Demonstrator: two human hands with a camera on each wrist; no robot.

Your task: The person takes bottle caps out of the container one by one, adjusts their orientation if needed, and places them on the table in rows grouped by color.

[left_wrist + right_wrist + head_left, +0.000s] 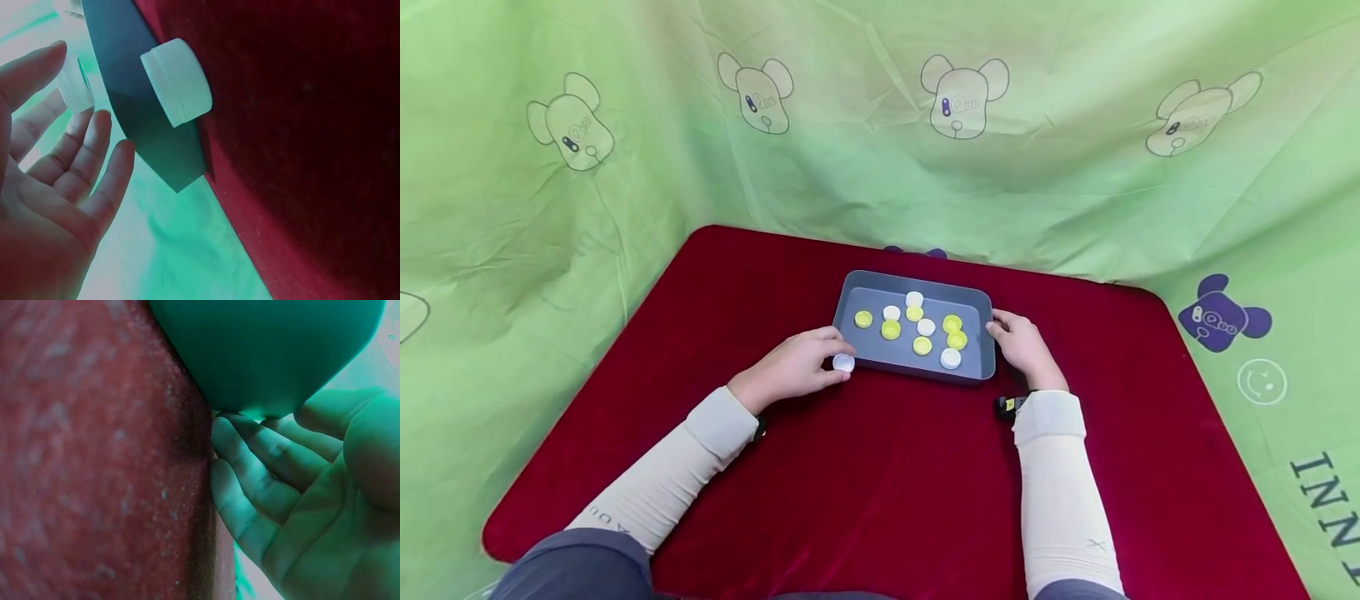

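A grey rectangular tray (880,361) lies on the red cloth, holding several white and yellow plastic bottle caps, such as a yellow cap (863,319) and a white cap (951,358). At its near left corner my left hand (801,364) pinches a white bottle cap (843,363) between thumb and fingers; the left wrist view shows this cap's ridged side (75,86). Another white cap (178,81) appears there in front of the tray's outer wall; it is hidden in the head view. My right hand (1021,343) grips the tray's right side, thumb at the rim, fingers against the outside.
Red cloth (865,483) covers the table under the tray and both forearms. Green curtain (865,167) with printed bear heads hangs close behind the far edge and along both sides. A dark wrist device (1009,407) sits by the right cuff.
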